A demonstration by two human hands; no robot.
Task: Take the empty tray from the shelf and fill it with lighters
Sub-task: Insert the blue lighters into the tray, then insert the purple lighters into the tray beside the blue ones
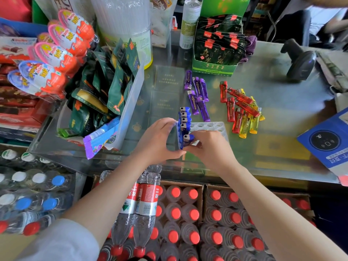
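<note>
A clear plastic tray (211,127) with round holes lies on the glass counter. Several blue lighters (185,119) stand in its left column. My left hand (157,138) grips the tray's left edge. My right hand (209,147) pinches one more blue lighter (188,138) at the near end of that column. Loose purple lighters (198,97) lie beyond the tray. Red lighters (235,108) and yellow lighters (248,123) lie in a heap to its right.
A clear bin of green snack packets (105,87) stands left of the tray. A green display box (216,66) and a can (189,23) stand behind. A barcode scanner (299,61) sits far right, a blue card (327,142) at the right edge. Bottled water (180,213) fills boxes below.
</note>
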